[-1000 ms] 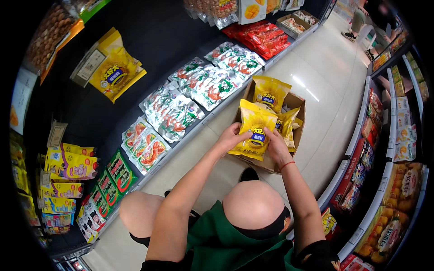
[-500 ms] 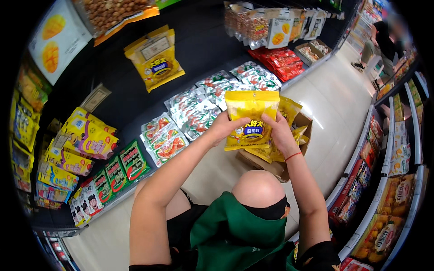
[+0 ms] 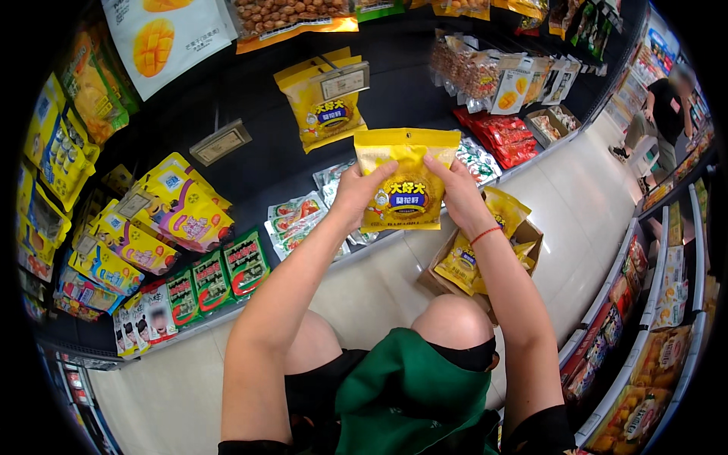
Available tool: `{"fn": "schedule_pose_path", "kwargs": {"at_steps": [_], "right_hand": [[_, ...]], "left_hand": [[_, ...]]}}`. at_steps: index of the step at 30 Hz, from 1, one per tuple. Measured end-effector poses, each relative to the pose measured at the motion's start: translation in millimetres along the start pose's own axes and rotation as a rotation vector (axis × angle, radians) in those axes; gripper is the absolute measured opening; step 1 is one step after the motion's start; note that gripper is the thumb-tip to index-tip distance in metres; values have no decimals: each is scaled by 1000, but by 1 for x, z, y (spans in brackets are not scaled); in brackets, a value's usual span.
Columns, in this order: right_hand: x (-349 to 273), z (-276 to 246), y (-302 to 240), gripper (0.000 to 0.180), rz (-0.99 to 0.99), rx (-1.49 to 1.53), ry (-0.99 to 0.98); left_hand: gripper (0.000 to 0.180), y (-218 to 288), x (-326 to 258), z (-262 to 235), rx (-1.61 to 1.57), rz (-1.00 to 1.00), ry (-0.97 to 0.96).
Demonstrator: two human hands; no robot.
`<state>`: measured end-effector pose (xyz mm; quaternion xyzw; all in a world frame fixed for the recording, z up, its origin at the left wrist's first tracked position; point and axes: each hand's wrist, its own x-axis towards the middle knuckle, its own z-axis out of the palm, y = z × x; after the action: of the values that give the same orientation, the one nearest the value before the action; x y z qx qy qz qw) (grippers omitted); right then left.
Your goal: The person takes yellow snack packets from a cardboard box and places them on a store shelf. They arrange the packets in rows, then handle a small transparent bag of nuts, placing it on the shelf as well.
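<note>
Between my hands is a yellow snack bag (image 3: pixel 402 208), upright, its printed front toward me and a small hang hole in its top seal. My left hand (image 3: pixel 360 189) grips its left side with the thumb across the front. On the right edge, my right hand (image 3: pixel 460 191) pinches it the same way. Matching yellow bags (image 3: pixel 322 110) hang from a shelf hook beyond, behind a price tag holder (image 3: pixel 345 82). Below my right forearm, an open cardboard box (image 3: pixel 437 282) on the floor holds several more of these yellow bags (image 3: pixel 462 262).
A bare hook with a tag holder (image 3: pixel 220 142) juts out on the left. Silver packets (image 3: pixel 296 220), green packets (image 3: pixel 246 262) and red packets (image 3: pixel 500 140) lie along the bottom shelf. Another shelf (image 3: pixel 644 341) runs down my right side. A person (image 3: pixel 663 114) is at the far right.
The held bag has been brought away from the box toward the shelf, and my view has turned left. The box now shows more fully. Both hands keep their grip.
</note>
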<state>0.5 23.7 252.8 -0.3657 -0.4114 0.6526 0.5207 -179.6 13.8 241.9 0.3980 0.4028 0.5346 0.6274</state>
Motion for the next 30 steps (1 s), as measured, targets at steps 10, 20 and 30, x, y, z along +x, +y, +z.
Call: {"fn": "schedule_pose_path", "kwargs": {"at_steps": [10, 20, 30], "right_hand": [[47, 26, 8, 29, -35, 100, -80], [88, 66, 5, 30, -8, 80, -125], [94, 78, -8, 33, -67, 44, -154]], "left_hand": [[31, 24, 19, -31, -128, 150, 33], [42, 63, 44, -65, 56, 192, 105], [45, 88, 61, -73, 116, 317, 2]]}}
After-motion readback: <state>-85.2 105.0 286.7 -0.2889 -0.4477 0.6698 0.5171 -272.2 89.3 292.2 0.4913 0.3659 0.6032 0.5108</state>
